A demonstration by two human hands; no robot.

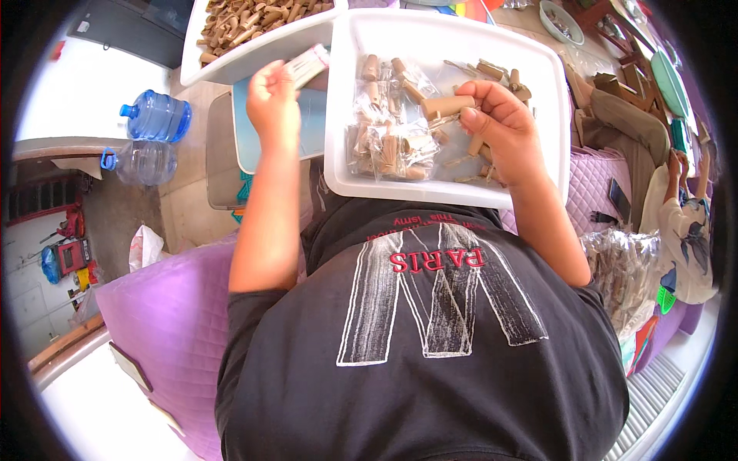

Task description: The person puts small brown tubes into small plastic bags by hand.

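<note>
My left hand [275,91] is closed on a small flat whitish packet [307,67] with a pinkish edge, beside the wall of a white plastic tub [453,188]. Between the thumb and fingers of my right hand [500,123] is a tan tapered tube [447,107], held above the tub. Inside the tub, on the left, lie several clear plastic bags [392,146] with tan pieces in them. Loose tan tubes [478,144] and thin strips are scattered on the tub's right side, partly hidden by my right hand.
Beyond my left hand stands a second white tub [265,54] heaped with small tan pieces. A pale blue lid or tray [261,123] lies under my left forearm. Two large water bottles [157,115] are at far left. At right, another person [684,223] sits near filled clear bags [623,273].
</note>
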